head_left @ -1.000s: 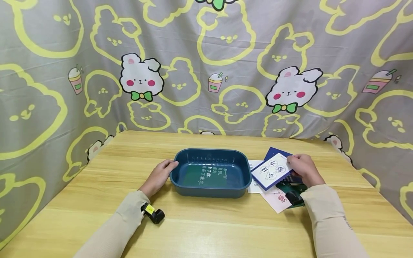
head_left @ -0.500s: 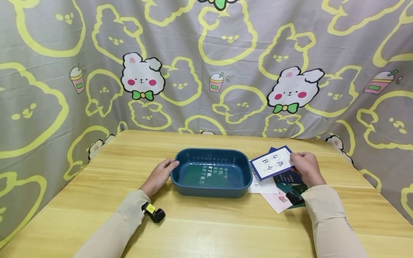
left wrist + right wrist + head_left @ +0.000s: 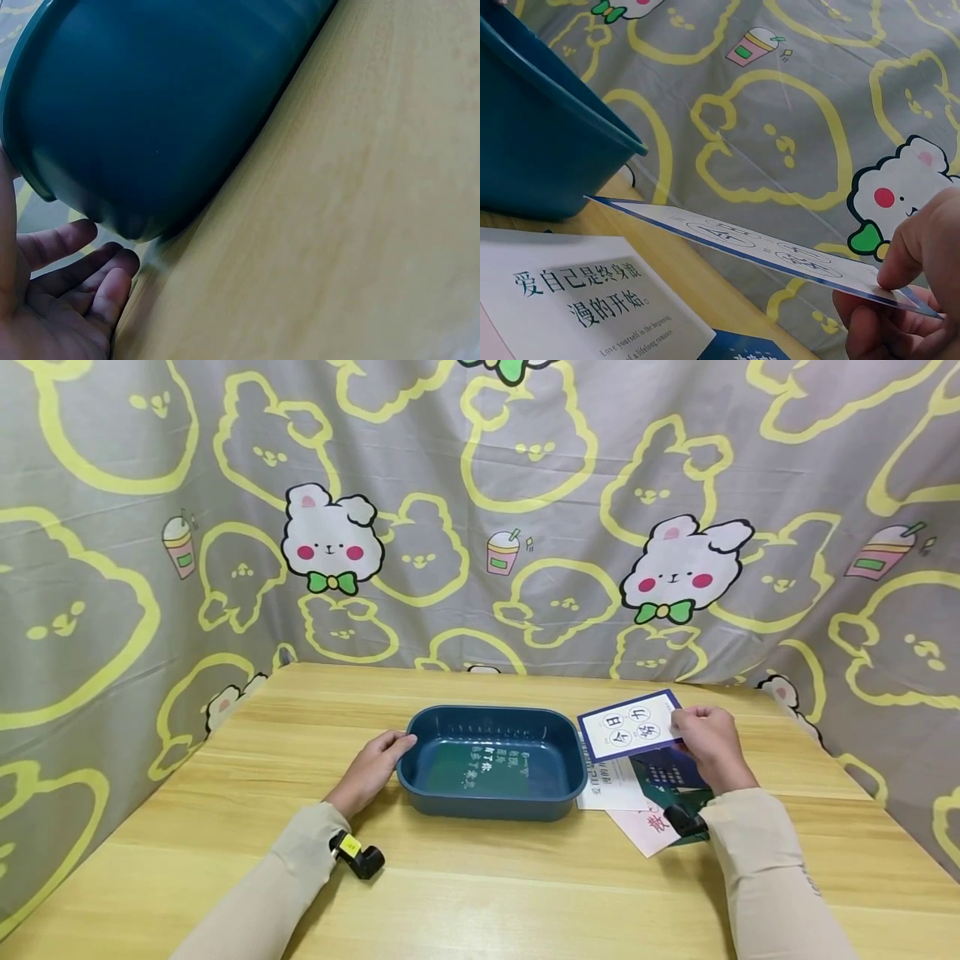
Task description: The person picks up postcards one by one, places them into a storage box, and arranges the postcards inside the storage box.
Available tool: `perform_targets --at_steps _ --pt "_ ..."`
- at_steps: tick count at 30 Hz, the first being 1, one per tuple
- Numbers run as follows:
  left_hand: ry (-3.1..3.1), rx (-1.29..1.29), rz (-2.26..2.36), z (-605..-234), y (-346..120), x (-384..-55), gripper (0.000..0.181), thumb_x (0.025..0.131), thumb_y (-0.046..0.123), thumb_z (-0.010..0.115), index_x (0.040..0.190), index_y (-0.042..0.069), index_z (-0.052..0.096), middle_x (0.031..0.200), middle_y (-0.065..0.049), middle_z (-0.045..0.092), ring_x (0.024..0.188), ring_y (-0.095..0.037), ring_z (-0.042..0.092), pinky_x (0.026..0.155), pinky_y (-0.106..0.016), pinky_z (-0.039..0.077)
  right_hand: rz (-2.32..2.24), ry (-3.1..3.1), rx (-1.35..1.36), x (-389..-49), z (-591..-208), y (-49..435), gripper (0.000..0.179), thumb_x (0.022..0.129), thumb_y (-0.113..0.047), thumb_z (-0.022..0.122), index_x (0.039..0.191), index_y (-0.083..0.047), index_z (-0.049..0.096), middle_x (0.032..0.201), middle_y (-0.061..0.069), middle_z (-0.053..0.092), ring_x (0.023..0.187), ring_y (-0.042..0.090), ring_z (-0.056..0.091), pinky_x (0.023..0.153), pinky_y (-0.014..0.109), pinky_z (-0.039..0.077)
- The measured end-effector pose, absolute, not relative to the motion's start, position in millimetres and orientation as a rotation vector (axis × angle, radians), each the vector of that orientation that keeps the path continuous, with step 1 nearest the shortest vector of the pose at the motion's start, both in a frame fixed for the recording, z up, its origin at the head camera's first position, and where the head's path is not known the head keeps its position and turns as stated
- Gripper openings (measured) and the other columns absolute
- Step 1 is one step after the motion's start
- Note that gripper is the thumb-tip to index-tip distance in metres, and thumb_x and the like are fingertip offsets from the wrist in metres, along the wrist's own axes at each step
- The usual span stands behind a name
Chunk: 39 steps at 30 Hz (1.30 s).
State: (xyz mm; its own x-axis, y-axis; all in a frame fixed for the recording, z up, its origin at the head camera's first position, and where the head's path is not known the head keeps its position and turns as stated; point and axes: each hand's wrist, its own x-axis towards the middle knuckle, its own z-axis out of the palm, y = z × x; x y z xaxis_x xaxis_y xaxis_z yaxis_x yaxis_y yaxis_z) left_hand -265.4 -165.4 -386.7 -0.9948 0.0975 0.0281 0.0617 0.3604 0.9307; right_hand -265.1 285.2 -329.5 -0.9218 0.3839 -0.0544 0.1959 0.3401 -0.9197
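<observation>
In the head view my left hand [image 3: 372, 768] holds the left end of a dark teal plastic basin [image 3: 491, 808], touching its rim. The left wrist view shows several fingers [image 3: 112, 296] bent below the basin's rim. My right hand [image 3: 712, 747] pinches the right edge of a postcard [image 3: 630, 725], white with a blue border and circled characters. This postcard is raised, its left corner beside the basin's right rim. The right wrist view shows the thumb on top of the postcard [image 3: 772, 259] and fingers underneath. A green postcard [image 3: 457, 771] with white writing lies inside the basin.
Beneath the raised postcard several others overlap on the wooden table [image 3: 480, 893]: a white one [image 3: 611, 789] with printed text, a pink one [image 3: 647, 831], a dark blue one [image 3: 670, 768] and a dark green one. A patterned grey curtain [image 3: 450, 543] hangs behind the table.
My right hand has lifted the blue-bordered postcard off the pile and turned it, its left end swinging up and leftward toward the basin. The left hand and basin stay nearly still.
</observation>
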Motion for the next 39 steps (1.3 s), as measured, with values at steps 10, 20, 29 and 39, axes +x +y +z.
perform_targets --at_steps 10,20,29,39 --pt "2.556 0.153 1.762 -385 -165 -265 0.049 0.101 0.044 0.048 0.123 0.002 0.057 0.125 -0.014 0.055 0.114 -0.028 0.05 0.098 -0.047 0.038 1.668 -2.319 -0.517 -263 -323 280 0.025 0.091 -0.014 0.048 0.111 0.002 0.046 0.114 0.018 0.044 0.081 0.02 0.053 0.062 0.022 0.051" --pt "2.567 0.157 1.75 -386 -165 -265 0.048 0.101 0.043 0.047 0.121 0.002 0.058 0.121 -0.013 0.056 0.11 -0.027 0.05 0.096 -0.045 0.039 1.566 -2.2 -0.549 -264 -321 261 0.027 0.092 -0.017 0.051 0.113 -0.002 0.045 0.106 0.013 0.052 0.076 0.016 0.056 0.058 0.019 0.049" --pt "2.574 0.151 1.748 -386 -164 -264 0.047 0.101 0.043 0.047 0.121 0.002 0.058 0.122 -0.013 0.056 0.111 -0.028 0.051 0.097 -0.046 0.039 1.54 -2.121 -0.626 -262 -319 258 0.022 0.091 -0.019 0.05 0.109 -0.007 0.046 0.103 0.009 0.053 0.085 0.019 0.052 0.066 0.025 0.043" --pt "2.571 0.161 1.755 -387 -164 -266 0.048 0.101 0.043 0.048 0.121 0.001 0.058 0.121 -0.013 0.056 0.11 -0.027 0.051 0.095 -0.044 0.04 1.583 -2.112 -0.553 -263 -318 249 0.019 0.089 -0.013 0.05 0.106 -0.008 0.045 0.099 0.009 0.052 0.08 0.017 0.052 0.061 0.023 0.044"
